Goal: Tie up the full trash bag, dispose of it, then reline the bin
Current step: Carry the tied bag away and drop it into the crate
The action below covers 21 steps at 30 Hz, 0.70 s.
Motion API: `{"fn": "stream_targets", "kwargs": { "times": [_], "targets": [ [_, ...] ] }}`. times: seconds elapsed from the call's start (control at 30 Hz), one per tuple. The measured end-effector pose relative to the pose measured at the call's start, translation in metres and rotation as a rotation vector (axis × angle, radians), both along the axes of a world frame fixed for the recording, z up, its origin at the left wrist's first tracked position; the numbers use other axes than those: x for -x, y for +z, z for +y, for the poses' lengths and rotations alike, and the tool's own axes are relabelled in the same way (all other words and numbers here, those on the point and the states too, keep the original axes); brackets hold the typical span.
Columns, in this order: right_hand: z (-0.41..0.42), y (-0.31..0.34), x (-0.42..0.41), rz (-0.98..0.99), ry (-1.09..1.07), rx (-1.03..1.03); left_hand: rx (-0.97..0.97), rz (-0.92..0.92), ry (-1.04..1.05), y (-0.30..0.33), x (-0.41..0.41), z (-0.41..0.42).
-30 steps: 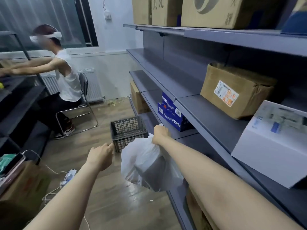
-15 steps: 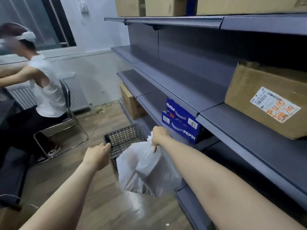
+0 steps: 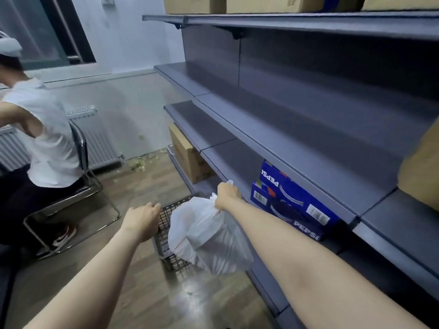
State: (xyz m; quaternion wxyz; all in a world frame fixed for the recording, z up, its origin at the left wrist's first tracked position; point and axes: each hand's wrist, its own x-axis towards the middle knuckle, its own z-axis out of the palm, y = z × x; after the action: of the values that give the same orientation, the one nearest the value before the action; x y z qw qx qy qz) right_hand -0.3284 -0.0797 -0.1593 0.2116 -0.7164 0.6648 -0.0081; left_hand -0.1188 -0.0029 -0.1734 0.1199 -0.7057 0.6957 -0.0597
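Storeroom aisle, wood floor (image 3: 114,269), shelving on the right. Left hand (image 3: 142,219) reaches out holding nothing, fingers loosely curled. Right hand (image 3: 226,195) grips the white trash bag (image 3: 206,236) by its bunched neck, so it hangs closed above the dark mesh basket (image 3: 166,222), probably the drop spot.

Pepsi cartons (image 3: 292,200) on grey shelf (image 3: 308,148)

A white trash bag (image 3: 209,233) hangs over a dark basket (image 3: 166,224) beside grey shelves (image 3: 308,129).

The right hand (image 3: 226,195) grips the gathered top of the bag. The left hand (image 3: 142,219) is stretched near the basket rim and holds nothing. Blue Pepsi boxes (image 3: 292,203) lie on a low shelf.
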Motion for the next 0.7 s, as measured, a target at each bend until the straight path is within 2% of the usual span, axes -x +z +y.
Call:
{"fn": "stream_targets", "kwargs": {
  "times": [0.27,0.63,0.7],
  "targets": [
    [-0.085,-0.014,-0.063,-0.011,-0.135,-0.033,-0.011,0.010,-0.038,-0.005,-0.068,-0.090],
    [-0.175,-0.031,-0.166,-0.090,-0.412,-0.054,-0.096,-0.018,-0.254,-0.013,-0.200,-0.235],
    [-0.186,-0.035,-0.183,-0.056,-0.434,-0.057,-0.116,-0.033,-0.283,-0.015,-0.220,-0.260]
  ]
}}
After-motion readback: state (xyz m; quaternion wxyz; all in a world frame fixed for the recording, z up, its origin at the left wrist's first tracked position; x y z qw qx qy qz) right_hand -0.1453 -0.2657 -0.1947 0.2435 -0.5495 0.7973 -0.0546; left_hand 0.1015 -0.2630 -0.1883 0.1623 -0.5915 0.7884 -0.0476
